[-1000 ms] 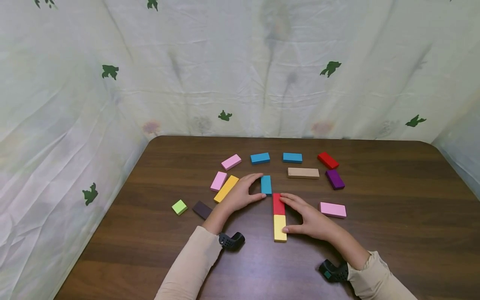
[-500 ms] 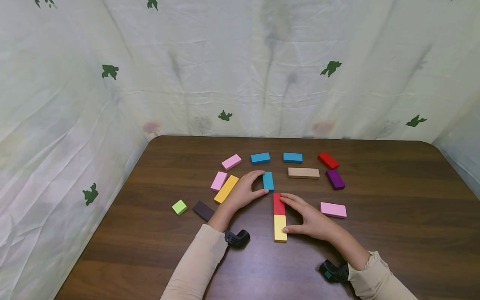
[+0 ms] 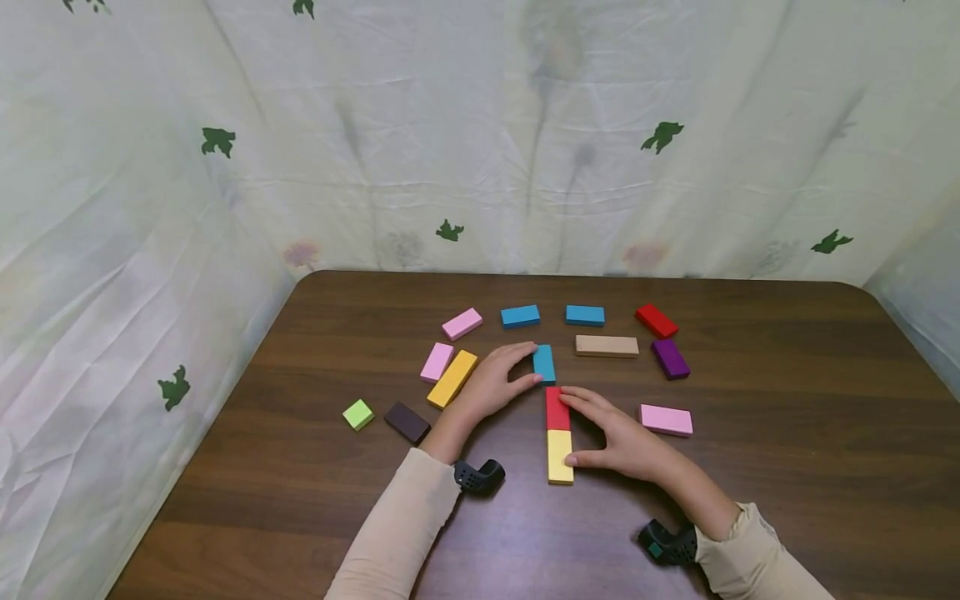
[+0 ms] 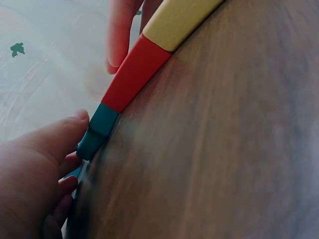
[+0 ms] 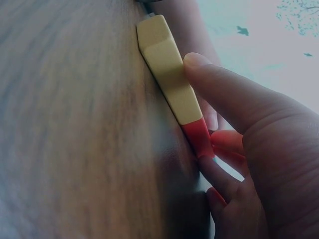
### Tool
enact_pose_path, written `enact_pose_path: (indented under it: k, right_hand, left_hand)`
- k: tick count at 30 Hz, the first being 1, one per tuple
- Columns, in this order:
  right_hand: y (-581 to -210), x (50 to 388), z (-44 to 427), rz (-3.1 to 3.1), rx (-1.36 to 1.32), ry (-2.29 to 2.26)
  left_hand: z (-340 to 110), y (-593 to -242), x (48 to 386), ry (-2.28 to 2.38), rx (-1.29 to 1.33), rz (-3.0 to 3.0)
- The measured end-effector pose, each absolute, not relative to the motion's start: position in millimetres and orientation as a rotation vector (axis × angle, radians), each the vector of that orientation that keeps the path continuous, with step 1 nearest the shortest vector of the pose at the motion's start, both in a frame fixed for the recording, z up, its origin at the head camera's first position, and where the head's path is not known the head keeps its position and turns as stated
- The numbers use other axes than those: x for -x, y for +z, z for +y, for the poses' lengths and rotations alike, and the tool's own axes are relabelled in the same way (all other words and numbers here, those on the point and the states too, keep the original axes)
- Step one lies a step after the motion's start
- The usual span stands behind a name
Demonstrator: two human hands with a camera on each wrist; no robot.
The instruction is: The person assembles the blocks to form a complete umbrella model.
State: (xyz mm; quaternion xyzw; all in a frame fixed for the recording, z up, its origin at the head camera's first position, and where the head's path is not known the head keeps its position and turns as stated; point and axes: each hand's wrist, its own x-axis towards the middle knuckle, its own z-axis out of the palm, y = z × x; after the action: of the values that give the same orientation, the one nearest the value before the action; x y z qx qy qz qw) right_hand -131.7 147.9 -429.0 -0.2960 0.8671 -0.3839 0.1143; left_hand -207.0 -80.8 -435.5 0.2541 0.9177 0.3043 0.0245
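Note:
In the head view, a red block point(image 3: 557, 410) and a pale yellow block point(image 3: 559, 458) lie end to end. My left hand point(image 3: 498, 383) holds a blue block point(image 3: 543, 364) between thumb and fingers, at the far end of the red one. In the left wrist view the blue block point(image 4: 102, 124) appears to meet the red block point(image 4: 135, 74). My right hand point(image 3: 626, 437) rests along the row's right side. Its thumb touches the pale yellow block point(image 5: 172, 79) in the right wrist view, and its fingers touch the red block point(image 5: 198, 137).
Behind the hands lie two blue blocks point(image 3: 521, 316), a beige block point(image 3: 607, 346), a red block point(image 3: 656, 320) and a purple block point(image 3: 670, 358). Pink point(image 3: 666, 420), orange-yellow point(image 3: 452, 378), dark point(image 3: 407, 422) and green point(image 3: 358, 414) blocks lie around on the wooden table point(image 3: 247, 492).
My left hand has moved right with the blue block, bringing it to the far end of the red block. My right hand has stayed in place.

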Motion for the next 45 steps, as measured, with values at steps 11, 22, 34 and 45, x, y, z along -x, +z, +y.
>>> enact_pose_path:
  k: [11,22,34,45]
  right_hand:
    - [-430.1,131.2,147.8,2.551,0.871,-1.119]
    - [-428.4,130.9,147.6,2.552,0.852,-1.113]
    - [-428.3,130.3,147.6,2.555,0.851,-1.109]
    - [-427.8,130.2,147.6,2.545,0.855,-1.119]
  left_hand:
    - [-73.7,-437.7,201.6,0.859,-0.825,2.891]
    - [-69.0,-437.4,198.2,0.804,-0.815,2.909]
    - [-66.7,-438.3,196.5,0.765,-0.838,2.923]
    - [-66.3,-438.7,195.6,0.765,-0.855,2.936]
